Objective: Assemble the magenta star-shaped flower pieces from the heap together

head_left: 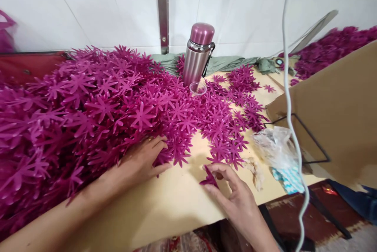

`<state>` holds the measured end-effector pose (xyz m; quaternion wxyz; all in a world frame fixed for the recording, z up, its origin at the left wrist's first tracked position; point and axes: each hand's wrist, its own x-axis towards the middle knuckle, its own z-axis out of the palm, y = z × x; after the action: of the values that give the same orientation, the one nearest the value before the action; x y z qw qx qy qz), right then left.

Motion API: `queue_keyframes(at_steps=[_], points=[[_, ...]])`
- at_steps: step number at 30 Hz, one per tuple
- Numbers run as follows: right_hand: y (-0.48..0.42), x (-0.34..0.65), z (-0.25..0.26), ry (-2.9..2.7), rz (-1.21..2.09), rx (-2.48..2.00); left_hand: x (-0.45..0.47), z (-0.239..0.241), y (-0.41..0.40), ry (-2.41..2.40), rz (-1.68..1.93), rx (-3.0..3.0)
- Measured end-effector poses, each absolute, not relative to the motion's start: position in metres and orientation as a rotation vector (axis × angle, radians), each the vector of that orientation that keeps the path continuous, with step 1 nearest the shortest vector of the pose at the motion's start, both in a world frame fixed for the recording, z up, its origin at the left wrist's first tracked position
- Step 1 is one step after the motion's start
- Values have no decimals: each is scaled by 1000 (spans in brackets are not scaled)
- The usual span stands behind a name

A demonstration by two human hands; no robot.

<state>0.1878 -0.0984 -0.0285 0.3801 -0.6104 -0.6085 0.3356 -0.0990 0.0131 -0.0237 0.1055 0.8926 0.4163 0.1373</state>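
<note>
A big heap of magenta artificial flower pieces (97,106), each with several narrow petals, spreads over the left and middle of the table. At its front edge, my left hand (147,157) reaches in among the pieces. Its thumb stands apart from the fingers, and some fingertips are partly hidden by petals. My right hand (235,193) pinches a folded magenta flower piece (209,178) between thumb and fingers, just above the pale yellow tabletop (165,205). A looser cluster of flower pieces (220,126) lies beyond my right hand.
Behind the heap stands a steel thermos (196,57) with a pink lid, beside a clear plastic ring (198,88). To the right are a crumpled plastic bag (275,146), a blue-and-white cloth (288,179) and a large cardboard box (338,118). A grey cable (287,67) hangs in front.
</note>
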Motion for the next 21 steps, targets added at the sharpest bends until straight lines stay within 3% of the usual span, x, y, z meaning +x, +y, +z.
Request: queue_keyframes(at_steps=[5,9,14,21], points=[[-85,184,-29,-1322,965,-1452,-80,-15,-10,1391,340,2666],[-74,181,-26,-1184,1087,-1343,-76,-21,-30,1312,548,2689],[-65,186,-18,-1050,1142,-1258,-64,-5,-43,1154,542,2549],[-33,185,-7,-854,1156,-1159,-11,14,-11,861,804,1618]])
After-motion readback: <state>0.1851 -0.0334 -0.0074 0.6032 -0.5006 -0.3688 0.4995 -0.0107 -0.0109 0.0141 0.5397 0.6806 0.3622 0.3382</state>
